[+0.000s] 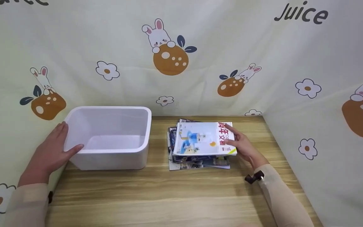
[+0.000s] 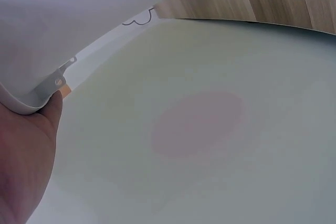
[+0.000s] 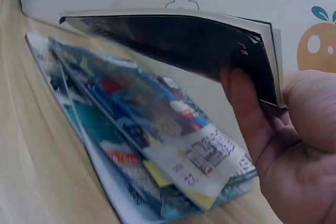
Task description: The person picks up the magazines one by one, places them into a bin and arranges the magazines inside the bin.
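At the left of the head view stands a white plastic bin (image 1: 112, 160), its inside bare. My left hand (image 1: 50, 153) holds its left rim, fingers along the outer side and thumb over the front corner. To the right, my right hand (image 1: 246, 149) grips the right edge of a magazine (image 1: 197, 138) with a pale cover and red lettering. The right wrist view shows that magazine's dark underside (image 3: 178, 43), raised above a loose pile of magazines (image 3: 152, 124). In the left wrist view part of my left hand (image 2: 23, 161) touches the bin's rim (image 2: 21, 106).
The wood-grain tabletop (image 1: 156, 195) runs in front of the bin and the pile. A pale curtain (image 1: 131, 78) printed with rabbits, oranges and flowers encloses the table at the back and both sides. Dark wrist mounts (image 1: 254, 177) sit on the sleeves.
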Tool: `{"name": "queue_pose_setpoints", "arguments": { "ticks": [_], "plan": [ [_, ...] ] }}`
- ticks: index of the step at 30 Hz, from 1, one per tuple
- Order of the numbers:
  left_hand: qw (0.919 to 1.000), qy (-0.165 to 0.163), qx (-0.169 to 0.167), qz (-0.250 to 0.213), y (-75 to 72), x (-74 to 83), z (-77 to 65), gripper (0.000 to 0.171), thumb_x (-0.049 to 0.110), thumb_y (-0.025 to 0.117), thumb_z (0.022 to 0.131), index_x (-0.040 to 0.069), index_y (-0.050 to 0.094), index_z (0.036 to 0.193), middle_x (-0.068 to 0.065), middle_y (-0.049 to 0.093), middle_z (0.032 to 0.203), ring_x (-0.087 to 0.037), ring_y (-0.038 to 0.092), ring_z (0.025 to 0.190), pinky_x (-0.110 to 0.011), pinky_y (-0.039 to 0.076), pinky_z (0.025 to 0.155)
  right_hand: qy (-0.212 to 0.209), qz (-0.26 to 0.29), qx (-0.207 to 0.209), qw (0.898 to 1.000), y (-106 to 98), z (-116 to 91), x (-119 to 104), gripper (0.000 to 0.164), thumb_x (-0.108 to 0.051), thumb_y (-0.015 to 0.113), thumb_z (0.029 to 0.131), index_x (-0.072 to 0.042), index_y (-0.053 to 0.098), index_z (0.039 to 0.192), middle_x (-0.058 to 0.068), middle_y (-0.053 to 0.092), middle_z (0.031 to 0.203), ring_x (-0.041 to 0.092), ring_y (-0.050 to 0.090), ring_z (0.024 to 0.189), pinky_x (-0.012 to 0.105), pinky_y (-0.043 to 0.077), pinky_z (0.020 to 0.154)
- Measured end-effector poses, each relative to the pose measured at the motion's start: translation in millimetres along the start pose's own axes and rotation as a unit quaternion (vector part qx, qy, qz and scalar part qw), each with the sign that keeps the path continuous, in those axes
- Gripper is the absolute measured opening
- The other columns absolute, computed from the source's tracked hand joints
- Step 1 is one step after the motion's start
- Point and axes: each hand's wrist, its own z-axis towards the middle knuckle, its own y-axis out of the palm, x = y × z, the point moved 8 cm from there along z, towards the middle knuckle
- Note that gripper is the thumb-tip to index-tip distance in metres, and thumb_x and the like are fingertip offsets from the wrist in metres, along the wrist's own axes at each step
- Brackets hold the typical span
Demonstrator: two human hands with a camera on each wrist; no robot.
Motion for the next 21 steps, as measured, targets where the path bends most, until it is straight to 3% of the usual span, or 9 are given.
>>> {"name": "queue_pose_setpoints", "arguments": {
  "ticks": [7, 14, 21],
  "plan": [
    [1.0, 0.004, 0.004, 0.002, -0.8, 1.1, 0.2, 0.115, 0.068, 0.061, 0.103, -0.006, 0.007, 0.174, -0.035, 0.01, 0.179, -0.056, 0.012, 0.165, -0.085, 0.022, 0.121, -0.028, 0.056, 0.018, 0.998, 21, 5, -40, 0.085, -0.001, 0.074, 0.105, -0.026, 0.034, 0.176, 0.018, 0.055, 0.158, 0.029, 0.076, 0.117, 0.038, 0.067, 0.093],
    [1.0, -0.004, -0.005, 0.003, 0.7, -0.4, 0.9, 0.115, 0.07, 0.058, 0.104, -0.005, 0.005, 0.174, -0.034, 0.008, 0.18, -0.055, 0.011, 0.166, -0.084, 0.023, 0.121, -0.066, 0.091, 0.008, 0.994, 56, 17, -78, 0.082, 0.006, 0.068, 0.106, -0.021, 0.034, 0.176, 0.02, 0.05, 0.162, 0.027, 0.075, 0.119, 0.037, 0.067, 0.093],
    [0.9999, -0.005, -0.011, 0.009, -0.8, 0.3, -0.8, 0.116, 0.071, 0.058, 0.104, -0.005, 0.006, 0.174, -0.033, 0.007, 0.18, -0.053, 0.008, 0.167, -0.083, 0.022, 0.122, -0.068, 0.072, -0.028, 0.995, 95, 29, -97, 0.082, -0.001, 0.073, 0.106, -0.024, 0.036, 0.175, 0.019, 0.056, 0.16, 0.031, 0.076, 0.12, 0.038, 0.067, 0.094]
  ]
}}
